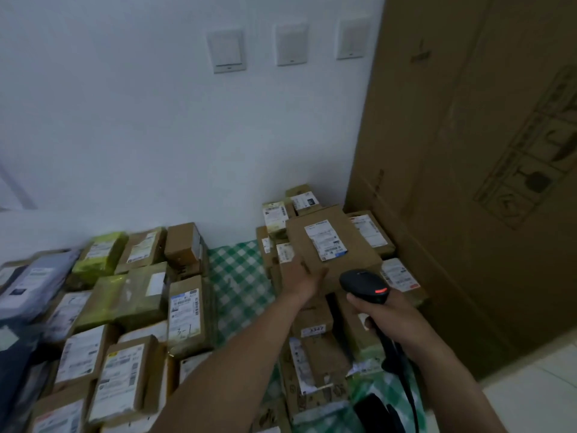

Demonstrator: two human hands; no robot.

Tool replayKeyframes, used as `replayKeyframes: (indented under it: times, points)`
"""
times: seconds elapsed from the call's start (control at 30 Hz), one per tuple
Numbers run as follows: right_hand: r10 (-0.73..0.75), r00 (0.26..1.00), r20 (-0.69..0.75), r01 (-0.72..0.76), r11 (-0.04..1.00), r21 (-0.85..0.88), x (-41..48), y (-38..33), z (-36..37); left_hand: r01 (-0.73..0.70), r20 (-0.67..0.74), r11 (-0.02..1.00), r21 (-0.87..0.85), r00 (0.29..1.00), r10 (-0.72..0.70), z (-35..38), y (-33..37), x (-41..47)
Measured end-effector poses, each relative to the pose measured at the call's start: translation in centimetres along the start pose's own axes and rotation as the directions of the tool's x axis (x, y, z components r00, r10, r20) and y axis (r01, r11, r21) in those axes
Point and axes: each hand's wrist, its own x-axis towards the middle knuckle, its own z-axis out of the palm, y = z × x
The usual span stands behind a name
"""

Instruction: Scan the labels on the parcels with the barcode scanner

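My left hand (304, 278) holds the near-left corner of a brown cardboard parcel (334, 245) on top of the right pile; the thumb lies on its top face. A white shipping label (324, 240) faces up on that parcel. In my right hand (379, 310) is a black barcode scanner (365, 284), gripped by its handle, with a red light on its head. The scanner's head sits just in front of the parcel's near edge. Its black cable (402, 373) hangs down along my forearm.
Several labelled parcels lie in a left pile (131, 307) and a right pile (315, 354) on a green checked cloth (237, 276). A tall cardboard carton (468, 151) stands at the right. A white wall (156, 120) with switch plates is behind.
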Motion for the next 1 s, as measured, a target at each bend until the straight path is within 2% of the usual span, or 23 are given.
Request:
replayKeyframes:
  times: [0.07,0.17,0.27,0.33,0.5,0.73,0.9,1.0]
  points:
    - [0.003,1.000,0.010,-0.003,1.000,0.019,0.2,0.7,-1.2,0.105,-0.031,0.994,-0.038,0.994,-0.107,1.6,0.2,0.7]
    - [-0.014,0.999,0.033,0.012,0.998,0.060,0.7,1.6,-2.7,0.168,-0.062,0.982,-0.083,0.983,-0.173,3.3,0.0,1.5]
    - [-0.018,0.998,0.059,0.015,0.998,0.053,1.4,2.5,-3.9,0.266,-0.030,0.948,-0.174,0.961,-0.275,4.3,-0.7,2.0]
    - [-0.030,0.997,0.075,0.026,0.998,0.062,1.8,2.9,-4.3,0.285,-0.016,0.938,-0.196,0.956,-0.294,4.9,-1.8,2.9]
    - [-0.046,0.999,0.018,0.043,0.991,0.129,2.8,4.3,-5.1,0.197,-0.064,0.952,-0.232,0.974,-0.217,5.3,-1.7,1.3]
    - [-0.127,0.991,0.030,0.119,0.975,0.190,2.7,4.4,-5.4,0.028,-0.080,0.946,-0.322,0.995,-0.056,5.6,-2.3,-1.2]
    - [-0.206,0.965,-0.159,0.227,0.966,0.122,2.9,5.3,-5.6,0.010,-0.097,0.903,-0.429,0.994,-0.058,5.2,-3.6,-4.0]
    - [-0.261,0.947,-0.186,0.291,0.943,0.160,2.2,4.7,-5.7,0.014,-0.099,0.891,-0.454,0.993,-0.066,4.6,-4.6,-6.4]
